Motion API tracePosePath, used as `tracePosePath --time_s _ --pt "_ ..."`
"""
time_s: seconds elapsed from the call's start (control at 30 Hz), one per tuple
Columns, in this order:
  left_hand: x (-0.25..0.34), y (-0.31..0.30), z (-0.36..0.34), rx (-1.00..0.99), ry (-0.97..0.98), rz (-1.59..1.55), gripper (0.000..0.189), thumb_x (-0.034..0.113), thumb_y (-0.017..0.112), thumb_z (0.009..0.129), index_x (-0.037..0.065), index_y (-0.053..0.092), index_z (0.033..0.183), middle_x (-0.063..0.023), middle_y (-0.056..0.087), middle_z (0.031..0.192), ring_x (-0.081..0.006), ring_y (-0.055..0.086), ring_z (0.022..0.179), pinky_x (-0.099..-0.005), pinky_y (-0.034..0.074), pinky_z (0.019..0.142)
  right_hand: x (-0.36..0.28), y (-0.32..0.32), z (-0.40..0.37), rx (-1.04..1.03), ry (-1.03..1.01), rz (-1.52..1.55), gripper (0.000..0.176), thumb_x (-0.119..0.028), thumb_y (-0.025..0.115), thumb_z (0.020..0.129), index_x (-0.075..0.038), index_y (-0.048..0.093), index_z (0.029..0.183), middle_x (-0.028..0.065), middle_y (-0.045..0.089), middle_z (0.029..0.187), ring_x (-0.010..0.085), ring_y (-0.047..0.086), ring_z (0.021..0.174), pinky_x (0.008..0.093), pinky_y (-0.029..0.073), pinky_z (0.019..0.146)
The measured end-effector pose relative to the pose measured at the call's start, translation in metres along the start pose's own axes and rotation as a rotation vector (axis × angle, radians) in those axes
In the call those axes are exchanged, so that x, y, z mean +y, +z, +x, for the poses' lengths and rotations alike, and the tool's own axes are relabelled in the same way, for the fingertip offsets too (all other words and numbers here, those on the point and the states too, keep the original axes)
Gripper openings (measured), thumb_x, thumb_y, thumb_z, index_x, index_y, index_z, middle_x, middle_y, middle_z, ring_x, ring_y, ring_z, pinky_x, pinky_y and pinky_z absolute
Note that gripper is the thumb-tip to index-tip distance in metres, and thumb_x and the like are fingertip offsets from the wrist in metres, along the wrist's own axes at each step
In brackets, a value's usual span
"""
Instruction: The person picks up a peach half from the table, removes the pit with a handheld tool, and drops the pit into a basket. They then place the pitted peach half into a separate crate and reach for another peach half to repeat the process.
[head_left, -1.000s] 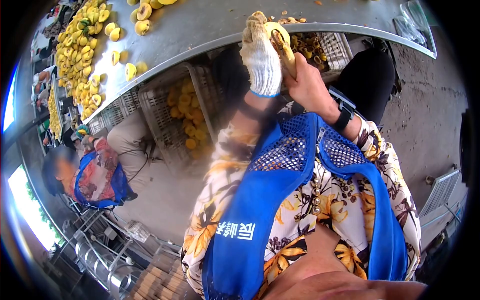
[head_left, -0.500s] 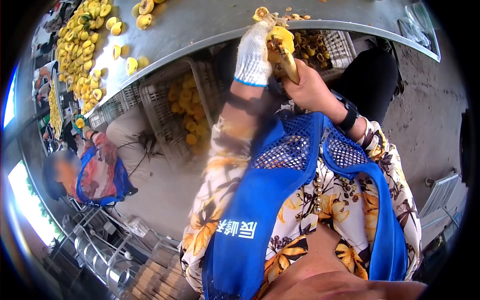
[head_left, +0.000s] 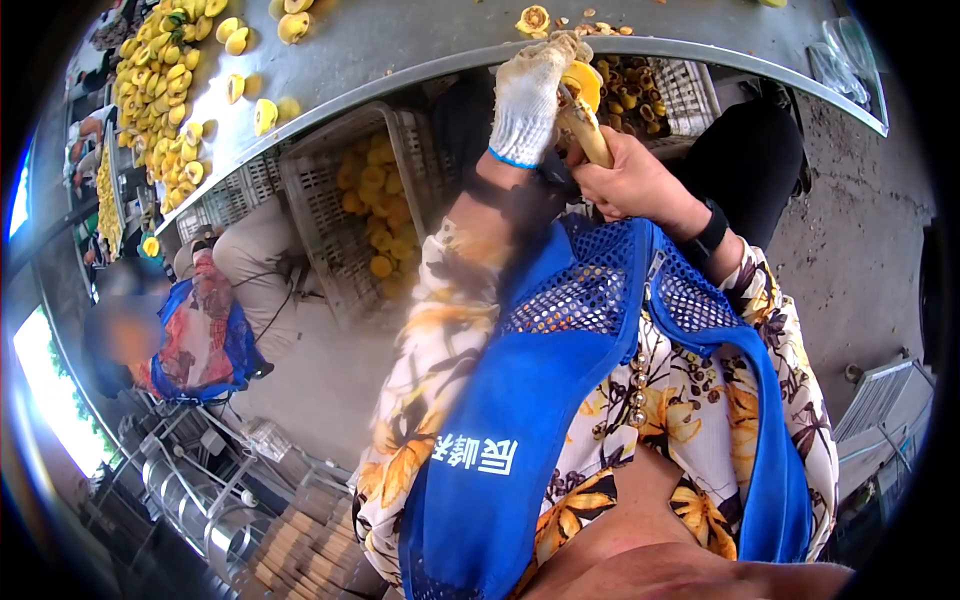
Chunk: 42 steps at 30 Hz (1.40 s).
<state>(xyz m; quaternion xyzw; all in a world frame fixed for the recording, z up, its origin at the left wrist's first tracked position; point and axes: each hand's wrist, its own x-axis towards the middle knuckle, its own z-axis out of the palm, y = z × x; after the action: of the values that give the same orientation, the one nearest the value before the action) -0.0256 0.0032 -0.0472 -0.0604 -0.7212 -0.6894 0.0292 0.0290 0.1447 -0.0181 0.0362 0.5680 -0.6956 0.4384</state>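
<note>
In a white knit glove, my left hand (head_left: 527,95) is closed around a yellow peach half (head_left: 584,82) just in front of the metal table's edge. My bare right hand (head_left: 635,178), with a black watch at the wrist, grips the pale handle of a pitting tool (head_left: 590,140). Its metal end is against the cut side of the peach; the tip is hidden. Beyond my glove, another peach half (head_left: 533,19) with a brown centre lies cut side up on the table, beside small brown bits (head_left: 598,29).
A crate (head_left: 685,95) of brown-stained peach pieces stands below the table edge. Left of my arm is a crate (head_left: 300,175) of yellow peaches. A peach heap (head_left: 160,90) covers the table's (head_left: 370,35) left part. Another person (head_left: 205,330) sits at left.
The peach half and pitting tool have shifted slightly right and turned, so less of the cut face shows. Both hands keep their hold. The person at left has moved their arm.
</note>
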Motion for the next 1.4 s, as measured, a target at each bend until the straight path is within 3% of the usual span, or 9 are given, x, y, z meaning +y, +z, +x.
tracePosePath --time_s 0.13,0.27,0.43,0.6,0.7,0.87,1.0,1.2,1.4 --pt "-0.006 0.002 -0.001 0.018 0.054 0.034 0.030 0.024 0.048 0.090 -0.001 0.064 0.086 -0.0096 0.065 0.082 -0.0134 0.059 0.067 -0.0247 0.047 0.061 0.003 -0.003 -0.002 -0.111 -0.010 0.150 0.015 -0.004 0.052 0.083 -0.003 0.045 0.096 -0.0003 0.043 0.057 0.0048 0.035 0.037 0.0190 0.029 0.033" --pt "0.023 0.011 -0.006 0.068 -0.562 -0.828 0.038 0.038 0.047 0.092 0.002 0.059 0.092 -0.0131 0.063 0.079 -0.0220 0.061 0.065 -0.0308 0.051 0.058 0.005 -0.015 0.005 -0.344 0.013 0.359 0.017 -0.004 0.051 0.084 -0.004 0.045 0.101 -0.0012 0.040 0.056 0.0038 0.031 0.036 0.0191 0.025 0.032" --pt "0.025 0.008 -0.004 0.313 -0.607 -0.884 0.049 0.052 0.044 0.090 0.005 0.055 0.095 -0.0135 0.063 0.081 -0.0272 0.061 0.068 -0.0355 0.052 0.057 0.013 -0.027 0.007 -0.573 -0.131 0.585 0.021 -0.005 0.050 0.086 -0.005 0.045 0.107 -0.0013 0.038 0.055 0.0033 0.030 0.035 0.0185 0.025 0.031" --pt "0.030 -0.011 -0.006 0.386 -0.453 -0.476 0.048 0.048 0.047 0.091 0.003 0.058 0.101 -0.0091 0.062 0.084 -0.0188 0.061 0.072 -0.0315 0.052 0.061 0.009 -0.023 0.024 0.464 -0.488 -0.426 0.025 -0.022 0.065 0.083 -0.001 0.058 0.095 0.0079 0.063 0.075 0.0162 0.060 0.061 0.0264 0.048 0.056" --pt "0.019 -0.005 -0.010 0.317 -0.285 -0.283 0.044 0.043 0.050 0.092 0.001 0.059 0.103 -0.0078 0.062 0.087 -0.0153 0.061 0.073 -0.0275 0.052 0.063 -0.004 -0.018 0.014 0.685 -0.691 -0.518 0.031 -0.021 0.066 0.081 -0.003 0.058 0.104 0.0133 0.065 0.080 0.0220 0.064 0.070 0.0317 0.050 0.064" --pt "0.003 0.013 -0.016 0.222 -0.103 -0.089 0.052 0.049 0.046 0.092 0.000 0.060 0.102 -0.0099 0.064 0.088 -0.0173 0.062 0.074 -0.0272 0.051 0.063 -0.010 -0.017 0.022 0.492 -0.835 -0.702 0.029 -0.019 0.068 0.079 -0.005 0.057 0.103 0.0124 0.063 0.062 0.0226 0.064 0.054 0.0317 0.049 0.054" --pt "0.041 0.003 -0.011 0.350 -0.435 -0.429 0.056 0.054 0.039 0.092 0.002 0.059 0.093 -0.0101 0.062 0.082 -0.0195 0.061 0.071 -0.0305 0.052 0.064 -0.031 -0.043 -0.001 -0.036 -0.646 -0.845 0.021 -0.019 0.067 0.080 -0.003 0.061 0.092 0.0148 0.061 0.063 0.0234 0.063 0.054 0.0304 0.048 0.053" --pt "0.045 -0.012 -0.006 0.393 -0.410 -0.558 0.053 0.053 0.041 0.092 0.003 0.060 0.093 -0.0088 0.062 0.085 -0.0182 0.060 0.076 -0.0291 0.051 0.065 -0.020 -0.043 0.005 0.466 -0.671 -0.687 0.027 -0.024 0.067 0.081 -0.001 0.059 0.092 0.0167 0.060 0.065 0.0250 0.062 0.058 0.0324 0.047 0.054" --pt "0.047 -0.024 -0.013 0.473 -0.310 -0.435 0.054 0.051 0.046 0.091 -0.001 0.058 0.098 -0.0101 0.062 0.084 -0.0185 0.061 0.076 -0.0283 0.051 0.070 -0.013 -0.002 0.010 0.284 -0.528 -0.706 0.023 -0.018 0.066 0.081 0.000 0.055 0.089 0.0158 0.055 0.061 0.0208 0.052 0.051 0.0337 0.042 0.051"
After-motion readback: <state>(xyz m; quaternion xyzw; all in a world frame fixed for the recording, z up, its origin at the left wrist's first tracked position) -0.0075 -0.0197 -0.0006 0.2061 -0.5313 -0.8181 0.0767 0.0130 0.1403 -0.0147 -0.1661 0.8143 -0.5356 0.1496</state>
